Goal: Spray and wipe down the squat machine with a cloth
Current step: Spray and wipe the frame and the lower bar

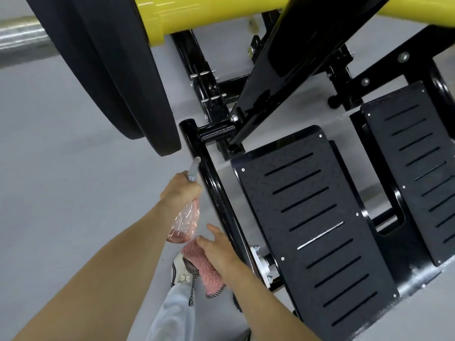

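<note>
Left hand (181, 190): gripping the neck of the spray bottle (184, 222), fingers curled round it; the pink liquid is pooling low in the tilted body.
Nozzle (193, 168): pointing at the black frame tube (214, 193) and almost touching it, probably so the spray lands on the tube and not on the floor (61, 168).
Right hand (218, 252): holding the pink cloth (209, 271) under the palm, with the fingertips reaching toward the tube; likely waiting to wipe behind the spray.
Cloth: hanging from the right hand, just below the bottle and above a shoe (178, 269); not yet on the metal.
Squat machine (283, 70): lying ahead and to the right of both hands; the tube is running between them and the near foot plate (312, 217).
Weight plates (123, 70): hanging above the left hand, apart from it.
Step, as judged: spraying the side tube; wiping is coming next.
</note>
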